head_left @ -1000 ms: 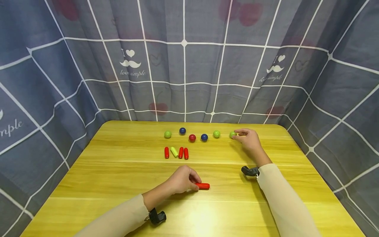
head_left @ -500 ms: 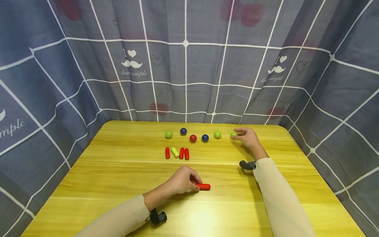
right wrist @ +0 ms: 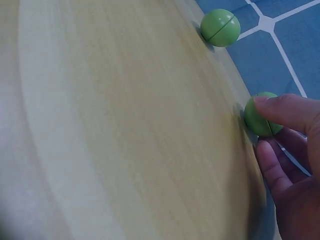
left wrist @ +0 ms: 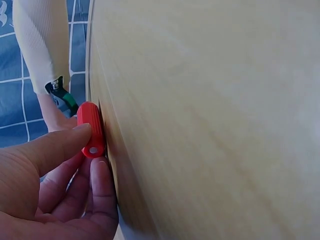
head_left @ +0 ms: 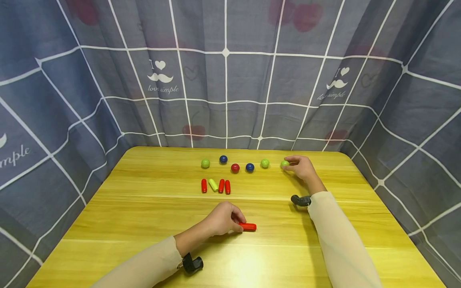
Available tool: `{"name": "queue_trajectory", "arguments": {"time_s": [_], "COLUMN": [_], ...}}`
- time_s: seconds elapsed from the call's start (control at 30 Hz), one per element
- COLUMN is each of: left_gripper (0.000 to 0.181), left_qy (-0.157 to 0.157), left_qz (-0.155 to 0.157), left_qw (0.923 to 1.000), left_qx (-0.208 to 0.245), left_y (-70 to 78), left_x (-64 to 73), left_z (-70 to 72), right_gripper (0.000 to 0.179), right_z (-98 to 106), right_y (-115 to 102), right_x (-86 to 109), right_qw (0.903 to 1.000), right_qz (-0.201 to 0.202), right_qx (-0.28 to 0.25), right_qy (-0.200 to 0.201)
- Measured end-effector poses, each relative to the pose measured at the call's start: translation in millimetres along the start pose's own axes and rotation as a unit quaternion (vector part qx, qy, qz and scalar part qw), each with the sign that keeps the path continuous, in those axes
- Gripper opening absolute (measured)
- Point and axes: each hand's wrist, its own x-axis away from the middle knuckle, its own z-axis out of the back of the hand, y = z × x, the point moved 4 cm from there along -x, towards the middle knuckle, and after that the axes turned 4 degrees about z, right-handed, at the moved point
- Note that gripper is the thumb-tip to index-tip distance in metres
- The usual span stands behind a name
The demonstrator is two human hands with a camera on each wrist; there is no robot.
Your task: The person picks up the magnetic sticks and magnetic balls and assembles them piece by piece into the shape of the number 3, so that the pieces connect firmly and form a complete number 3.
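Observation:
My left hand (head_left: 224, 220) pinches one end of a red ribbed cylinder (head_left: 248, 227) near the middle of the table. In the left wrist view the thumb lies on the side of the red cylinder (left wrist: 91, 131), with the fingers below it. Toward the back right, my right hand (head_left: 301, 168) holds a green ball (head_left: 284, 163) between thumb and fingers. A seam runs round that green ball (right wrist: 261, 117) in the right wrist view. Another green ball (head_left: 264, 163) lies just left of it, seen also as a seamed green ball (right wrist: 220, 28) at the top of the right wrist view.
Along the back of the table (head_left: 144, 224) lie two blue balls (head_left: 250, 167), a red ball (head_left: 235, 168) and a further green ball (head_left: 205, 163). In front of them are three red cylinders (head_left: 204, 186) and a yellow-green one (head_left: 213, 185). A checked curtain (head_left: 201, 80) surrounds the table.
Compared with a second ago, the right forearm and wrist have shifted slightly left, the hand staying at the green ball. The left hand keeps its hold on the red cylinder.

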Motion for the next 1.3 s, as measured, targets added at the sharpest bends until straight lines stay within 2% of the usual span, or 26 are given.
{"name": "queue_trajectory", "arguments": {"time_s": [0.27,0.77,1.3], "left_gripper": [0.013,0.012,0.012], "left_qy": [0.000,0.000,-0.006], "left_qz": [-0.001,-0.002,-0.006], "left_qw": [1.0000,1.0000,0.9999], "left_qx": [0.002,-0.007,-0.008], "left_y": [0.7,0.3,-0.2], "left_x": [1.3,-0.2,-0.6], "left_z": [0.6,-0.5,0.4], "right_gripper": [0.048,0.052,0.041], "right_z": [-3.3,-8.8,-40.2], "right_y": [-1.1,-14.5,-43.1], "right_x": [13.2,60.3,115.9], "right_qw": [0.9998,0.9979,0.9891], "right_qz": [0.011,0.013,0.034], "right_qx": [0.004,-0.016,-0.078], "right_qy": [-0.013,-0.061,-0.121]}}
